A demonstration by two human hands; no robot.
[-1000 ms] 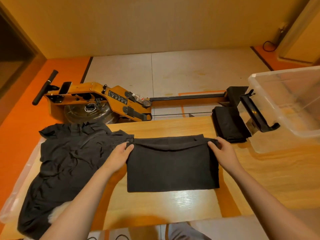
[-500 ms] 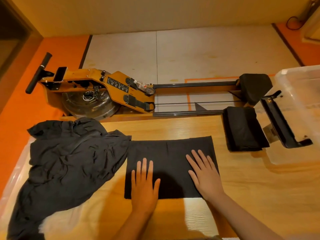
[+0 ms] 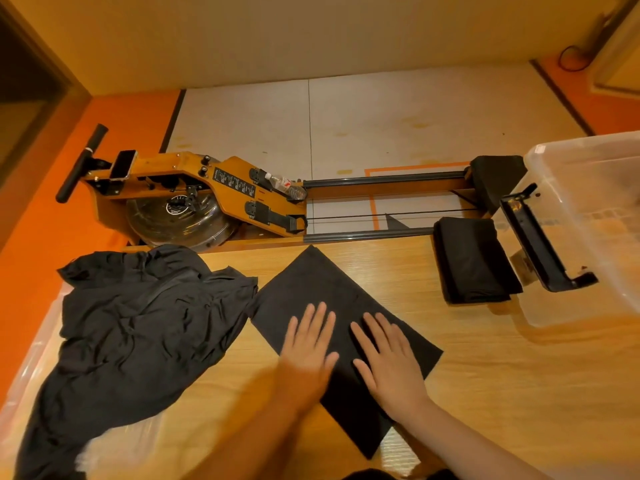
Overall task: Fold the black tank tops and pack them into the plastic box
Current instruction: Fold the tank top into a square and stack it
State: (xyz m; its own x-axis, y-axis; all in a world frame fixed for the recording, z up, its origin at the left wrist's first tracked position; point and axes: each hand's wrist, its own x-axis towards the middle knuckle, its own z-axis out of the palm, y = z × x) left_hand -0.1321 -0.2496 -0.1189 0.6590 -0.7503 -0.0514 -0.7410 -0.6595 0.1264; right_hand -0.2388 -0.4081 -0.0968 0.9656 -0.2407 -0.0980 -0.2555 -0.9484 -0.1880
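While the folded tank top (image 3: 325, 289) lay flat on the wooden table (image 3: 502, 375), turned so that one corner pointed away from the person, both hands rested on its near half in the head view. The left hand (image 3: 308, 344) lay palm down with straight, slightly spread fingers and gripped nothing; it appeared blurred. The right hand (image 3: 391, 362) lay just beside it, also palm down, with straight fingers pressed on the cloth. The two hands did not touch.

A loose pile of tank tops (image 3: 138, 323) covered the left part of the table, its edge touching the left corner of the folded tank top. A clear plastic sheet (image 3: 31, 358) showed under that pile. A folded stack (image 3: 474, 261) of black cloth sat at the far right of the table, just beside the plastic box (image 3: 609, 188). The box stood at the right edge with a black clip (image 3: 540, 244) on its near side. What lay inside it could not be told. A rowing machine (image 3: 194, 188) stood on the floor beyond the table.
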